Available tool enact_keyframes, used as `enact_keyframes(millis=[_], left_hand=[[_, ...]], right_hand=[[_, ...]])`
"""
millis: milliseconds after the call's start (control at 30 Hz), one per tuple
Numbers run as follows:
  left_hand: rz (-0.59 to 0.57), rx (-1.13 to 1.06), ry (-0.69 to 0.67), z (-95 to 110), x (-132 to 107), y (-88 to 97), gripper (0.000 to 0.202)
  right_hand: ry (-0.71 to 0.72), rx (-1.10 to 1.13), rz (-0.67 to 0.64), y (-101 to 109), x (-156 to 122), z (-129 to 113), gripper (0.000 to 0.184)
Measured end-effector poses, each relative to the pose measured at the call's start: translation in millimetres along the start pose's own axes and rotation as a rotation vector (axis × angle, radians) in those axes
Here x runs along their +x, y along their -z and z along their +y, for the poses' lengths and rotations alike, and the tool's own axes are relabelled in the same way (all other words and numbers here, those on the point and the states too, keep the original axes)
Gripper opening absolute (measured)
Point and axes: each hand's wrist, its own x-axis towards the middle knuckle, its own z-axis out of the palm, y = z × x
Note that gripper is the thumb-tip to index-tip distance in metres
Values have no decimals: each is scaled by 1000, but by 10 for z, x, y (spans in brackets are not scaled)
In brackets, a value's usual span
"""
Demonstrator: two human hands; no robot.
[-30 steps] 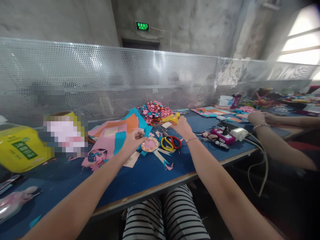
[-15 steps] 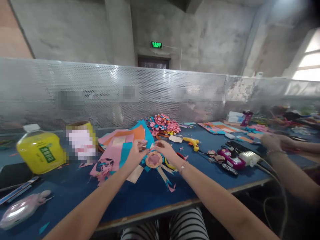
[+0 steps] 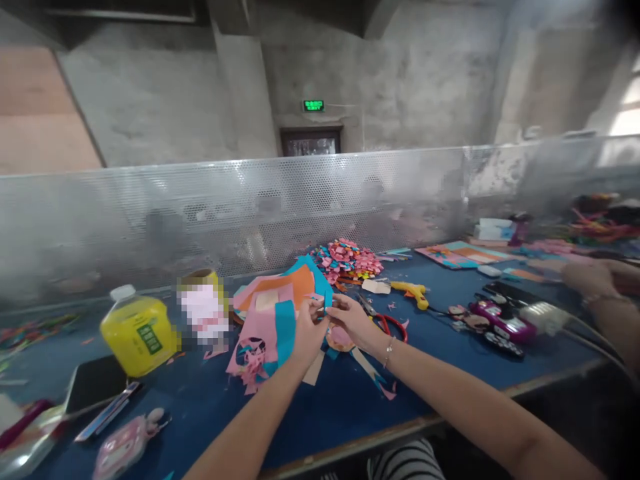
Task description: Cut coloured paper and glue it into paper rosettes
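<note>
1. Yellow liquid fills most of the clear bottle (image 3: 137, 337), standing over on the left with its white cap (image 3: 123, 293) on.
2. Just beside it stands a yellow tub (image 3: 221, 293), its front blurred out; from where I am, I can't see what's inside.
3. Near the far panel on the right there's a pale box (image 3: 493, 231), its contents too blurred to make out.
4. Between the person's hands, just above the table (image 3: 310, 427), is a blue strip (image 3: 328, 299). The left hand (image 3: 310, 327) pinches it with curled fingers, and the right hand (image 3: 354, 321) grips it from the other side at the fingertips.
5. Below the right hand, a round rosette (image 3: 341, 339) lies on the table, partly covered, its pale tails pointing towards the near edge.
6. Beyond the hands sits a loose heap of paper bits (image 3: 345, 257); red-handled scissors (image 3: 396, 327) and a yellow glue gun (image 3: 413, 292) lie to the right.
</note>
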Motion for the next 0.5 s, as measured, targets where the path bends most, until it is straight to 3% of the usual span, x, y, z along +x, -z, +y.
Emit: enact_keyframes(millis=[300, 500], left_hand=[[-34, 28, -30, -56, 9, -17, 31], [-61, 65, -66, -30, 3, -65, 35]], right_hand=[[58, -26, 124, 7, -28, -15, 43], [54, -13, 100, 32, -90, -77, 40]])
